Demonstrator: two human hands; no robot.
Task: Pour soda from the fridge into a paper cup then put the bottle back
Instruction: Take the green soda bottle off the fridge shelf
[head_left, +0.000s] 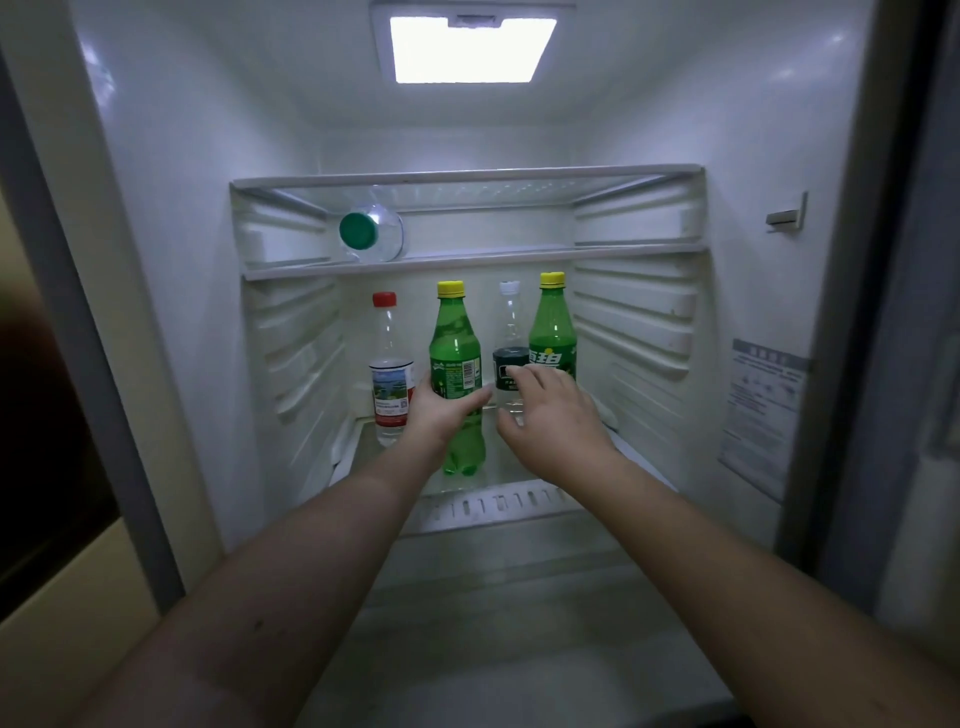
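Two bare forearms reach from the bottom of the frame into an open fridge (156, 260), lit by a lamp (470, 49) in its ceiling. On the lower shelf (498, 501) four bottles stand upright in a rough row. At far left stands a clear, red-capped bottle (390, 369), seemingly water, its level hard to read. Next to it, the person's left hand (441, 410) wraps around the lower label of a green soda bottle (456, 364) with a yellow cap, thumb on the near side and fingers curled behind. It looks close to full, and the grip at mid-body suggests it is about to be lifted out for pouring. Whether it has left the shelf cannot be told. To its right, the right hand (550, 415) hovers with fingers loosely spread, holding nothing, its fingertips near a clear, white-capped bottle with a dark label (510, 343); it seems placed to steady the neighbours. At far right a second green soda bottle (552, 327), also yellow-capped, stands partly behind that hand. On the shelf above, at left, a clear bottle with a green cap (371, 231) lies on its side, cap toward the camera. No paper cup is in view, so pouring appears still to come.
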